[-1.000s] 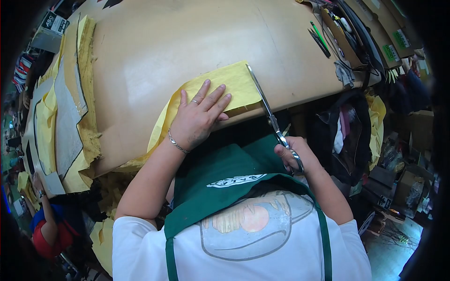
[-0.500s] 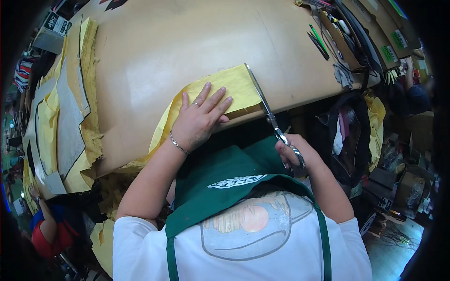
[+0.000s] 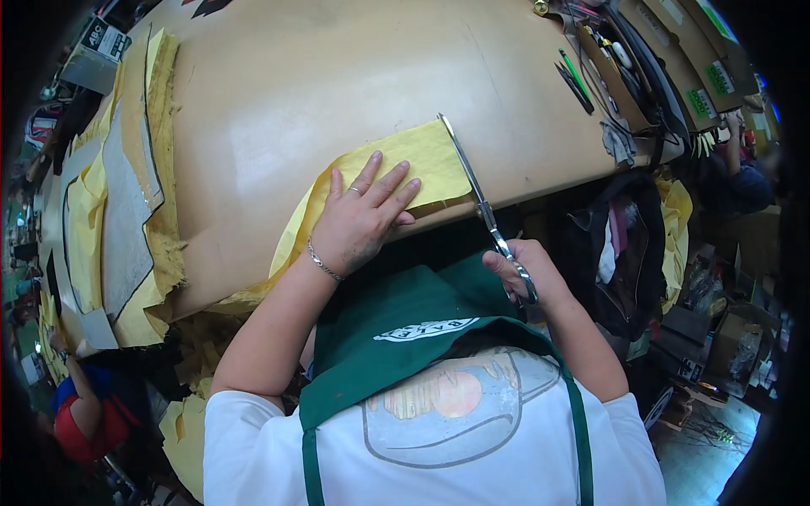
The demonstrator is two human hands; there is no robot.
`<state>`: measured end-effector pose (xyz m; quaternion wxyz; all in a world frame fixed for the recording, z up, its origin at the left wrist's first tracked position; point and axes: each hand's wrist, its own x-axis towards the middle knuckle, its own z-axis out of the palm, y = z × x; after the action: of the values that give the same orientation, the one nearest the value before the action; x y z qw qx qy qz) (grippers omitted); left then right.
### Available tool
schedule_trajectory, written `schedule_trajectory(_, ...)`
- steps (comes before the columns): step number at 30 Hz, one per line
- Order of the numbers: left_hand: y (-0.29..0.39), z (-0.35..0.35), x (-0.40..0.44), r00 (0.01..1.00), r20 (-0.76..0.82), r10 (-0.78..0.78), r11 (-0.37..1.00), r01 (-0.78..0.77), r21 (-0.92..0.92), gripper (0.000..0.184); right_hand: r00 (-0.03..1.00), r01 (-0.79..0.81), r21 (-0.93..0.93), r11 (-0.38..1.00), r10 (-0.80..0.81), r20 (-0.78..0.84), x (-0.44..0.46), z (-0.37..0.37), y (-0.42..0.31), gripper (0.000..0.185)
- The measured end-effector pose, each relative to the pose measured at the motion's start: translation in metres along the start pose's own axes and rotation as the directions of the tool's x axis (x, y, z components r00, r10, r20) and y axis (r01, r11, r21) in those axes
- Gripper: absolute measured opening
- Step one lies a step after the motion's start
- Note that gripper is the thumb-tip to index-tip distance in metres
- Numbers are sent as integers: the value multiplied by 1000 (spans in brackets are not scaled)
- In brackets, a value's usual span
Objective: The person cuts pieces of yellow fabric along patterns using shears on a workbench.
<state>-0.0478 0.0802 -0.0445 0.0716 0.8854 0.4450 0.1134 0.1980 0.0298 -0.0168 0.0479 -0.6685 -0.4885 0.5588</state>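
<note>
Here, one scissors (image 3: 486, 212) at one sheet (image 3: 434, 158)

"abc" on box (image 3: 94, 57), apron logo (image 3: 426, 329) unclear, grn tags (image 3: 701, 103) illeg.

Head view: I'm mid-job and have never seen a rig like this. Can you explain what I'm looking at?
There is no machine here, just a person's two bare hands. The camera is worn on the head and looks forward and down, so the white shirt and green apron fill the bottom. The left hand lies flat on a piece of yellow cloth at the near edge of the table. The right hand holds scissors by the handles, their blades lying along the cloth's right edge. Elsewhere on the table, yellow and grey sheets lie at left, and a slim green stick, perhaps a pencil, at upper right.
</note>
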Motion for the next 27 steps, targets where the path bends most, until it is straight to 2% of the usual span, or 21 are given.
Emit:
schedule_trajectory(7, 0, 1, 0, 1000, 6, -3, 1000, 3, 17, 43, 1000, 16, 15, 1000, -16, 9, 0, -2, 1, 65)
schedule_trajectory(13, -1, 1, 0, 1000, 4, 2, 1000, -2, 17, 44, 987, 113, 118, 987, -126, 103, 1, -8, 5, 70)
schedule_trajectory(22, 0, 1, 0, 1000, -2, -2, 1000, 2, 8, 43, 989, 107, 123, 987, -118, 88, 9, -11, -11, 73)
schedule_trajectory(27, 0, 0, 0, 1000, 8, -4, 1000, 4, 17, 43, 991, 108, 131, 985, -117, 63, 13, -10, -10, 69)
